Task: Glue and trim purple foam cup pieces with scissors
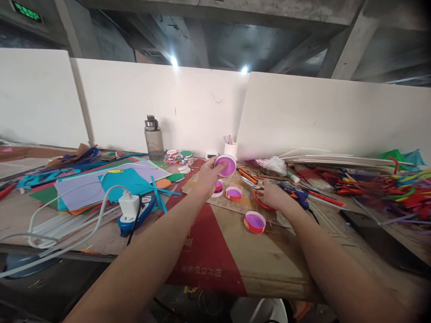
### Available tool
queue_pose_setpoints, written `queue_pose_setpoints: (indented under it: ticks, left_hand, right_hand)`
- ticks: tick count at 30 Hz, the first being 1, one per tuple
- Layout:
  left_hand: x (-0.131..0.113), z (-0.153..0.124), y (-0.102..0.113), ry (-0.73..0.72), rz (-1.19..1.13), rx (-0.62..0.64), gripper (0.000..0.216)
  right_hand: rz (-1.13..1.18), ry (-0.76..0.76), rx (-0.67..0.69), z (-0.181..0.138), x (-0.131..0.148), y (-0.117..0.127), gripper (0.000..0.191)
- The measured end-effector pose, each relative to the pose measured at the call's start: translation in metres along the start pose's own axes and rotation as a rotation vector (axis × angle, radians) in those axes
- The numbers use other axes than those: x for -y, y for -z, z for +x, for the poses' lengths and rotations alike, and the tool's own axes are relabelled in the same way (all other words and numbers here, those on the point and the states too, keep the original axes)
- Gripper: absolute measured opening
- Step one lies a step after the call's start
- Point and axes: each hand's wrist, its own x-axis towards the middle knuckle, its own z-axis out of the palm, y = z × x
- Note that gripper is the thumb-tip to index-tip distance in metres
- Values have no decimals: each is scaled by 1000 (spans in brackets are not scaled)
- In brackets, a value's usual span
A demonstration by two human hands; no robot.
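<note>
My left hand [208,176] holds a round purple-faced cap [226,165] up above the cardboard, fingers closed round its rim. My right hand [272,195] rests on the cardboard sheet [232,251] with its fingers curled on the red handles of scissors [256,194]. Three similar round caps lie between and below the hands: a small one [218,187] under the left hand, one [233,193] in the middle, and a larger one [255,222] nearer to me.
Coloured foam sheets [101,186], a white charger on a power strip [129,207] and a grey bottle [153,139] sit at the left. A white cup [230,148] stands at the back wall. Coloured strips [397,190] pile at the right beside a dark phone [367,229].
</note>
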Motion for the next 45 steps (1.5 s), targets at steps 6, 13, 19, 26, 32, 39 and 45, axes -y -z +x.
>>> queue_pose_setpoints:
  ticks: [6, 13, 19, 26, 32, 39, 45]
  left_hand:
    - [-3, 0, 0, 12, -3, -24, 33]
    - [-3, 6, 8, -23, 78, 29, 27]
    - [-14, 7, 11, -17, 155, 14, 23]
    - [-14, 7, 16, 22, 212, 138, 23]
    - [-17, 6, 19, -23, 387, 291, 22]
    - [-22, 6, 21, -51, 508, 371, 20]
    - [-23, 6, 21, -24, 491, 384, 22]
  right_hand:
    - [313, 102, -165, 5, 11, 8, 59]
    - [563, 292, -346, -7, 31, 22, 60]
    - [512, 426, -287, -19, 43, 42, 38]
    - [299, 456, -272, -23, 42, 42, 48]
    - [136, 425, -229, -25, 43, 43, 54]
    - [85, 420, -238, -26, 45, 45, 53]
    - [112, 433, -230, -25, 43, 42, 52]
